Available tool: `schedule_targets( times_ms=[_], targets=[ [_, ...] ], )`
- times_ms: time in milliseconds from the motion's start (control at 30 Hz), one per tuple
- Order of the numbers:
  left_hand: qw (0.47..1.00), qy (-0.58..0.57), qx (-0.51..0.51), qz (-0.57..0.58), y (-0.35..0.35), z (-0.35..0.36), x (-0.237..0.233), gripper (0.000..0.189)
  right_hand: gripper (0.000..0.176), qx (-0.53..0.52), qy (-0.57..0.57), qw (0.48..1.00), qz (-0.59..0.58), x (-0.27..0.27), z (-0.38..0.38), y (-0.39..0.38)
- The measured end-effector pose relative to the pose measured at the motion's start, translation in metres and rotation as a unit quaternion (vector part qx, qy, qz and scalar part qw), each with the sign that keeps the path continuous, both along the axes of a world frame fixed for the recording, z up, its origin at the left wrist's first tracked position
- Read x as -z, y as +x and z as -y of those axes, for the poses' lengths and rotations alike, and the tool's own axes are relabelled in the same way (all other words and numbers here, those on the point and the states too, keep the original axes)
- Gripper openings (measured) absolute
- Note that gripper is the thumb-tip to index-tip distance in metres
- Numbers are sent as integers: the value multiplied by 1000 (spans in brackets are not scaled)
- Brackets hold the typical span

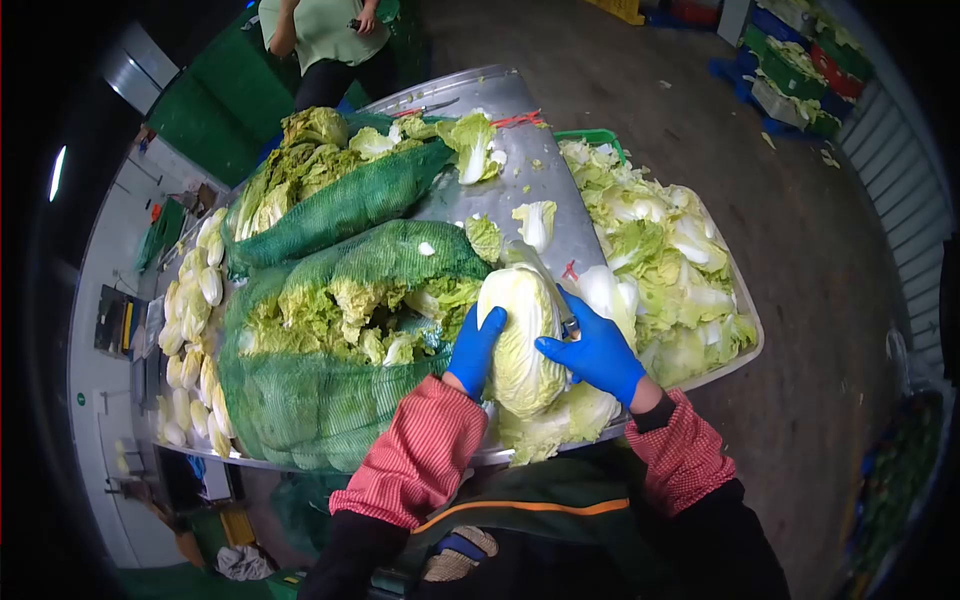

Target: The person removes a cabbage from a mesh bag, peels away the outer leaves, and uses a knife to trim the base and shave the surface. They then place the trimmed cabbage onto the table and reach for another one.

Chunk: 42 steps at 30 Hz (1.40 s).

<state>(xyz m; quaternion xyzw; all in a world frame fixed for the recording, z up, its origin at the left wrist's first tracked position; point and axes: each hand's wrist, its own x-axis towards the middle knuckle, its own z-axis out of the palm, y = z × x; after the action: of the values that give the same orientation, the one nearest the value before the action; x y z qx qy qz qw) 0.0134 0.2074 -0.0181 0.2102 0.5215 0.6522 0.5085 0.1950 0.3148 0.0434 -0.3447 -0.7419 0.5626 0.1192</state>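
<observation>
A trimmed napa cabbage (pixel 524 345) stands upright in front of me, near the table's front edge. My left hand (pixel 477 345), in a blue glove, is closed on its left side, thumb across the front. On the right side, my gloved right hand (pixel 600 352) rests its thumb against the cabbage. Its fingers are closed around a knife (pixel 570 328), mostly hidden, with a greyish blade that seems to run up behind the cabbage. Loose outer leaves (pixel 560 420) lie beneath the cabbage. A white leaf piece (pixel 537 225) lies just beyond it.
Green mesh sacks (pixel 300 415) of cabbages fill the left of the metal table (pixel 545 180). Peeled cabbages (pixel 190 320) line its far left. A bin (pixel 745 300) heaped with leaves stands right. A person (pixel 335 40) stands across the table. Stacked crates (pixel 800 75) are at back right.
</observation>
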Motion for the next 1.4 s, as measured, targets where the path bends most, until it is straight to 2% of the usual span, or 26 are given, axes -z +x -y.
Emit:
schedule_targets(
  times_ms=[100,133,233,267,367,400,533,600,667,733,767,800,867,967,1000,1100,1133,1200,1233,1267,1367,1400],
  targets=[
    [993,25,-61,-101,13,4,4,63,93,-8,135,990,49,12,6,-1],
    [991,-5,-71,-113,15,6,2,75,94,-23,146,988,48,12,4,0],
    [965,66,-74,-242,23,2,-1,90,91,-18,71,997,21,20,5,3],
    [966,68,-58,-244,22,1,-3,101,89,-4,67,998,12,23,7,3],
    [968,58,-44,-242,27,0,-12,104,83,36,35,999,-14,31,12,1],
    [958,45,-46,-280,26,-1,-8,104,80,48,12,999,-19,32,14,1],
    [963,22,-43,-266,28,-1,3,95,72,76,-43,996,-1,24,18,2],
    [966,31,-36,-254,24,1,10,88,67,80,-16,997,-6,27,11,7],
    [987,35,-18,-157,15,4,21,80,57,90,-20,996,2,22,8,10],
    [995,43,1,-86,12,8,25,66,57,55,12,998,17,19,5,14],
    [999,31,8,24,14,11,27,66,57,37,30,999,24,18,3,15],
    [991,19,16,132,18,13,21,66,56,38,61,997,27,18,1,17],
    [940,-34,7,339,20,16,7,67,56,37,124,991,32,17,-4,21],
    [873,98,60,473,13,22,-3,62,61,86,177,974,109,37,-27,26],
    [876,85,53,472,12,23,-6,62,75,68,165,970,168,26,-29,25],
    [912,-33,45,405,11,23,-6,64,86,24,190,980,59,-20,-4,11],
    [929,-35,74,360,10,22,-2,66,91,-20,162,982,90,-37,1,6],
    [988,38,74,131,11,15,14,67,91,-53,153,982,99,-26,-3,2],
    [995,74,70,13,11,14,18,68,91,-71,147,981,104,-19,-4,0],
    [994,78,67,-31,10,17,21,79,87,-81,127,983,103,-15,-7,1],
    [981,59,68,-170,13,16,15,92,81,-89,35,992,87,-13,-6,5],
    [980,53,52,-183,15,15,13,101,79,-79,31,994,69,-7,-5,6]
  ],
)
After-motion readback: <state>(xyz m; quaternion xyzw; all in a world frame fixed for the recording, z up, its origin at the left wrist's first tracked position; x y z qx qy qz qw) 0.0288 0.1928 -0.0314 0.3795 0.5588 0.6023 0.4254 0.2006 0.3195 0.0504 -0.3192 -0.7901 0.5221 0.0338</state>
